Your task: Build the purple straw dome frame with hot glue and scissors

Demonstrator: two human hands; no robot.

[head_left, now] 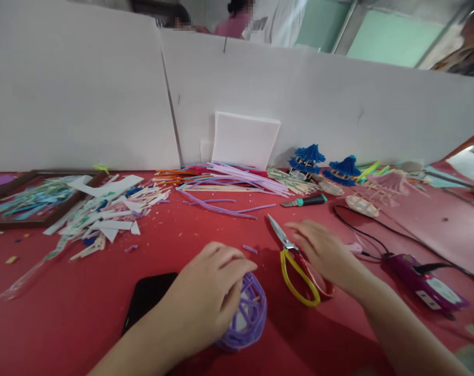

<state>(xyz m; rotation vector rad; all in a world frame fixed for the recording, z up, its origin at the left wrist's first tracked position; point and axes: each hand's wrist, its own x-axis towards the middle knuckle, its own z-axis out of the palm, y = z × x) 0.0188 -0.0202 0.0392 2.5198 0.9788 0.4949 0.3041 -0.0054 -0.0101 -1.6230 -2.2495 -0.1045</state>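
Note:
A small round openwork piece of purple pipe cleaners (247, 316) sits on the red tabletop, with something white visible through its gaps. My left hand (208, 292) is curled over its upper left side and grips it. My right hand (323, 250) hovers at the scissors (301, 277), fingers stretched forward and partly hiding the red handle. I cannot tell whether it touches them. The blades lie parted only slightly, pointing away from me, and the other handle is yellow. A short purple snippet (250, 249) lies between the hands.
Behind are loose pipe cleaners (237, 180), a utility knife (304, 200) and blue-roofed models (309, 156). Paper scraps (111, 219) and a brown frame (33, 225) lie left. A black phone (149, 295) is by my left wrist. A purple power strip (423, 284) with cords sits right. White boards (319, 94) stand behind.

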